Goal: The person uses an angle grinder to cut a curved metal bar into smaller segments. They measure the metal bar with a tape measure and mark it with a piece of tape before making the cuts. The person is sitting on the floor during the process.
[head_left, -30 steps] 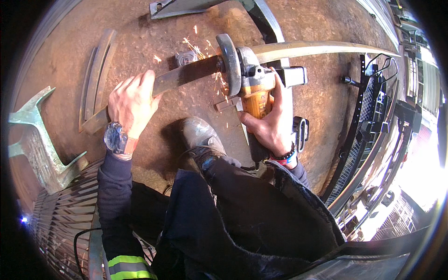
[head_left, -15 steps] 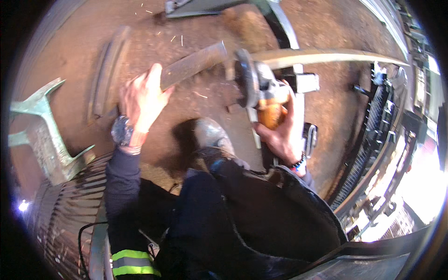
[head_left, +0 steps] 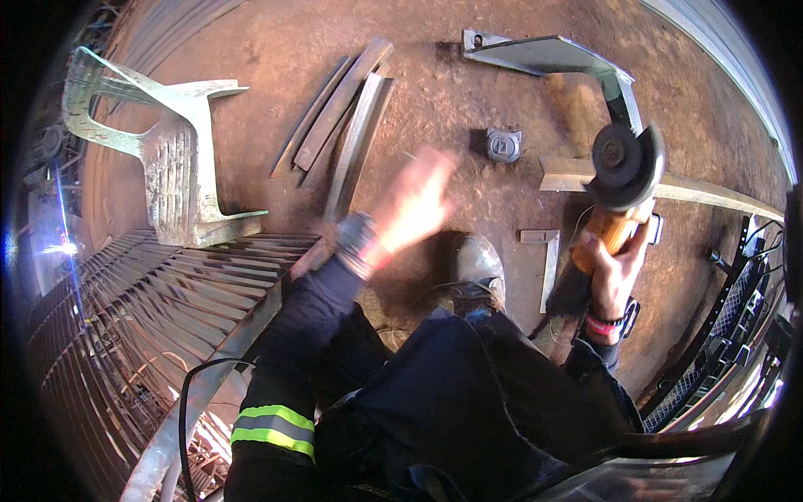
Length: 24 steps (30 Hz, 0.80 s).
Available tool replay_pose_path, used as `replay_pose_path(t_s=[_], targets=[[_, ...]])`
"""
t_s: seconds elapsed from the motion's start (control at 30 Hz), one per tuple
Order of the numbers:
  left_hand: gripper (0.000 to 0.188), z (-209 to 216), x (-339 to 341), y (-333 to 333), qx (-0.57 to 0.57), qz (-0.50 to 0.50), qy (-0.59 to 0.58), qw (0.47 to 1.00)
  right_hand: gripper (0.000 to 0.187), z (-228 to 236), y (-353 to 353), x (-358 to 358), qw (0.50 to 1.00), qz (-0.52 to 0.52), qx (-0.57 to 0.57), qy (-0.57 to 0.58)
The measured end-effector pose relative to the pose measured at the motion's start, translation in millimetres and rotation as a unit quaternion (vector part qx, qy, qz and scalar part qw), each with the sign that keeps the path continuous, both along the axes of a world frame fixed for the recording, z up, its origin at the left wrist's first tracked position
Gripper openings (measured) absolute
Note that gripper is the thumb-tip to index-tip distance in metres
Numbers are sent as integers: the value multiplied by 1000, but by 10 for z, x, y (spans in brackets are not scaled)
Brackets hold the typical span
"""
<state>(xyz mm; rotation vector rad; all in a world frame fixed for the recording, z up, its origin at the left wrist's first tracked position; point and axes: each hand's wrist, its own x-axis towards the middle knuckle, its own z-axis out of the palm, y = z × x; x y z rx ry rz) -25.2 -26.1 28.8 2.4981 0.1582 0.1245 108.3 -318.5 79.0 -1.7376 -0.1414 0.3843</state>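
My right hand is wrapped round the orange body of an angle grinder. The grinder's dark disc and guard point away from me, above the near end of a long pale bar. My left hand is smeared by motion over the brown ground; its fingers are too blurred to read, and I see nothing held in it. Just left of that hand lies a grey metal bar, beside several darker metal strips. Ahead of my boot, a small square grey tape measure rests on the ground.
An L-shaped square lies between my boot and right hand. A bent metal frame lies at the far right. Leftward are a tipped pale-green plastic chair and a metal grille; bright light glows beyond. Black mesh racking stands at right.
My left hand has let go of the metal bar, which now lies by the strips. The grinder has swung outward and away from that bar. Flying sparks no longer show, and the view has shifted.
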Motion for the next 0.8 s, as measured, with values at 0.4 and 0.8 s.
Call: replay_pose_path(t_s=[0.4, 0.8], targets=[[69, -116, 258, -662, -39, -50, -252, 966, 71, 116, 1166, 479, 971, 36, 223, -79], [87, 1026, -62, 57, -409, 70, 36, 909, 87, -253, 2093, 59, 889, 147, 428, 63]])
